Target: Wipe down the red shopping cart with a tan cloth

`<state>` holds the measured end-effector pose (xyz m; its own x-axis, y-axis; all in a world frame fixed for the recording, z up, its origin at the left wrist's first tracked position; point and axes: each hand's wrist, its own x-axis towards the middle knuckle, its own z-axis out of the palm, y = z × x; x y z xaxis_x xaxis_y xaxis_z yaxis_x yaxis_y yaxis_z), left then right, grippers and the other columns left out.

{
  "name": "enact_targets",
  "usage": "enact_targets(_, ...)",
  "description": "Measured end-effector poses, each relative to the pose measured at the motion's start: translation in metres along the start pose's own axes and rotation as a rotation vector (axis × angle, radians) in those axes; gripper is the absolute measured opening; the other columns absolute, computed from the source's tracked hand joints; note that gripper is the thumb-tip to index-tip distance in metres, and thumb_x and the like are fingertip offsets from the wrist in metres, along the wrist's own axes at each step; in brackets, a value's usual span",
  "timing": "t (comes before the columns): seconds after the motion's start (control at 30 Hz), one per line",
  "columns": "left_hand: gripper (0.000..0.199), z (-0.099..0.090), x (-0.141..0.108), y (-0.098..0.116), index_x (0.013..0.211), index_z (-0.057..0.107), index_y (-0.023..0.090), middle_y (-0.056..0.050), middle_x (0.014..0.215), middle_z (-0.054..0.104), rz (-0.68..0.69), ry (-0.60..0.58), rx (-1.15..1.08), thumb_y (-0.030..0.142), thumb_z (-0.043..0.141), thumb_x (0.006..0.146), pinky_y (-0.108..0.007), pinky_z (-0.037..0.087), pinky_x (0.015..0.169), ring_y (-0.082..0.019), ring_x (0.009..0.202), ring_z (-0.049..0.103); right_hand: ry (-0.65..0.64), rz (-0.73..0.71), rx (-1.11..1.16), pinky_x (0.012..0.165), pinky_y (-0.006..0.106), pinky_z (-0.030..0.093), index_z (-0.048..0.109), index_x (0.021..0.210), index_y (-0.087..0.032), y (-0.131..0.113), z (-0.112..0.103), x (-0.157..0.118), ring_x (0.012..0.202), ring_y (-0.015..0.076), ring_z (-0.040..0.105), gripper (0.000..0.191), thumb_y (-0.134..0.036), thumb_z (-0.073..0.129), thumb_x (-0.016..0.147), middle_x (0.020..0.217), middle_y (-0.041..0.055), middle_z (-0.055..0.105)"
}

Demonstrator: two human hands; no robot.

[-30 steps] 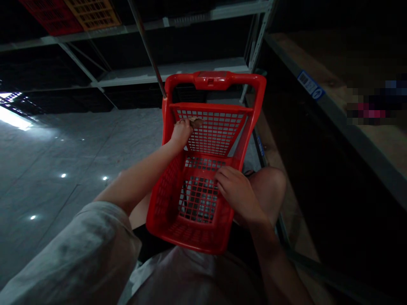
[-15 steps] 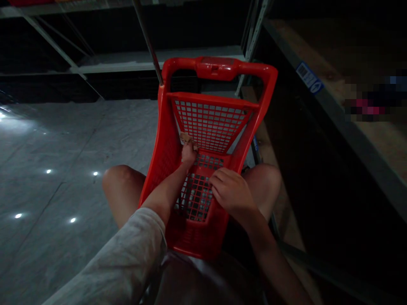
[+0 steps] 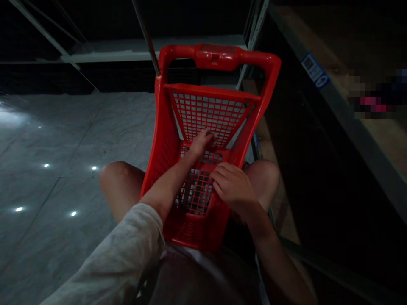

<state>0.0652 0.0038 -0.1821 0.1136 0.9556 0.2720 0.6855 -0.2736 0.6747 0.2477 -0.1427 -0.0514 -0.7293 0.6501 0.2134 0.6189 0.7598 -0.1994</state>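
Note:
A deep red plastic shopping basket (image 3: 163,131) with mesh walls and a looped handle stands between my knees. Inside it, my left hand (image 3: 203,142) is closed against the lower part of the far mesh panel. The crumpled brown cloth seen in it earlier is now mostly hidden by the fingers. My right hand (image 3: 230,182) grips the basket's near right rim, its fingers curled over the edge towards the inside.
A thin metal rod (image 3: 146,38) rises from the basket's far left corner. Metal shelving (image 3: 104,56) runs behind it. On the right is a low shelf edge with a blue-and-white label (image 3: 316,70). Grey floor (image 3: 70,140) with light reflections lies at the left.
My left hand has moved right along the basket's far panel, and the brown cloth has mostly gone out of sight. My right hand stays on the rim. The view has shifted slightly.

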Motion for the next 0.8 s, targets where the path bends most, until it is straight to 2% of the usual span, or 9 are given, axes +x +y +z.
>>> enact_targets(0.13, 0.024, -0.066, 0.026, -0.018, 0.082, 0.054, 0.020, -0.001, 0.096, 0.051, -0.151, 0.412, -0.041, 0.001, 0.052, 0.097, -0.032, 0.042, 0.100, -0.014, 0.101, 0.049, -0.009, 0.015, 0.012, 0.087, 0.036, 0.049, 0.071, 0.090, -0.018, 0.002, -0.002, 0.006, 0.095, 0.0233, 0.063, 0.013, -0.011, 0.060, 0.092, 0.093, 0.0072, 0.073)
enact_targets(0.27, 0.022, -0.095, 0.058, 0.020, 0.087, 0.051, 0.021, -0.002, 0.102, 0.050, -0.169, 0.681, -0.063, 0.002, 0.052, 0.098, -0.035, 0.040, 0.104, -0.015, 0.104, 0.047, -0.056, 0.042, 0.054, 0.091, 0.040, 0.054, 0.072, 0.092, -0.017, -0.001, -0.003, 0.007, 0.097, 0.0256, 0.066, 0.016, -0.010, 0.058, 0.092, 0.095, 0.0094, 0.074)
enact_targets(0.33, 0.022, -0.104, 0.063, 0.051, 0.085, 0.055, 0.021, -0.002, 0.099, 0.055, -0.025, 0.634, -0.085, 0.001, 0.062, 0.090, -0.035, 0.044, 0.099, -0.017, 0.102, 0.052, -0.050, 0.095, 0.115, 0.095, 0.044, 0.055, 0.072, 0.100, -0.017, -0.004, -0.003, 0.006, 0.103, 0.0272, 0.067, 0.020, -0.010, 0.055, 0.092, 0.102, 0.0108, 0.074)
enact_targets(0.4, 0.025, -0.115, 0.055, 0.081, 0.082, 0.057, 0.022, -0.001, 0.094, 0.059, 0.185, 0.504, -0.112, -0.001, 0.066, 0.083, -0.034, 0.046, 0.093, -0.018, 0.098, 0.056, 0.052, 0.203, 0.259, 0.101, 0.047, 0.055, 0.066, 0.124, -0.018, -0.005, -0.003, 0.008, 0.115, 0.0284, 0.065, 0.034, -0.013, 0.054, 0.093, 0.124, 0.0130, 0.070)
enact_targets(0.47, 0.024, -0.130, 0.037, 0.104, 0.082, 0.057, 0.022, -0.001, 0.092, 0.061, 0.361, 0.379, -0.135, 0.000, 0.067, 0.080, -0.034, 0.047, 0.090, -0.018, 0.096, 0.058, 0.212, 0.347, 0.534, 0.101, 0.049, 0.058, 0.041, 0.153, -0.023, -0.006, -0.004, 0.016, 0.121, 0.0273, 0.064, 0.060, -0.023, 0.055, 0.095, 0.152, 0.0137, 0.052)
enact_targets(0.57, 0.020, -0.156, 0.001, 0.120, 0.088, 0.056, 0.023, -0.001, 0.095, 0.062, 0.408, 0.275, -0.189, 0.008, 0.067, 0.081, -0.032, 0.049, 0.087, -0.017, 0.094, 0.060, 0.328, 0.497, 1.117, 0.086, 0.046, 0.064, 0.011, 0.162, -0.039, -0.007, -0.003, 0.045, 0.110, 0.0227, 0.069, 0.077, -0.047, 0.053, 0.098, 0.162, 0.0094, 0.040)
enact_targets(0.67, 0.025, -0.183, -0.026, 0.118, 0.105, 0.057, 0.024, -0.003, 0.107, 0.066, 0.316, 0.088, -0.262, 0.019, 0.068, 0.083, -0.031, 0.053, 0.087, -0.018, 0.099, 0.065, 0.379, 0.501, 1.483, 0.085, 0.040, 0.064, 0.038, 0.149, -0.036, -0.009, 0.002, 0.092, 0.109, 0.0204, 0.069, 0.055, -0.055, 0.047, 0.098, 0.144, 0.0062, 0.058)
enact_targets(0.73, 0.042, -0.202, -0.033, 0.108, 0.121, 0.057, 0.026, -0.006, 0.122, 0.067, 0.293, -0.053, -0.278, 0.025, 0.070, 0.081, -0.033, 0.055, 0.094, -0.021, 0.111, 0.066, 0.472, 0.475, 1.514, 0.090, 0.036, 0.062, 0.056, 0.128, -0.027, -0.009, 0.008, 0.129, 0.110, 0.0199, 0.068, 0.038, -0.047, 0.050, 0.097, 0.130, 0.0068, 0.067)
enact_targets(0.8, 0.050, -0.223, -0.032, 0.093, 0.130, 0.056, 0.030, -0.006, 0.134, 0.064, 0.299, -0.068, -0.312, 0.029, 0.069, 0.082, -0.038, 0.053, 0.105, -0.024, 0.126, 0.063, 0.562, 0.481, 1.465, 0.091, 0.034, 0.060, 0.061, 0.113, -0.022, -0.009, 0.013, 0.167, 0.108, 0.0195, 0.069, 0.024, -0.033, 0.052, 0.093, 0.120, 0.0075, 0.071)
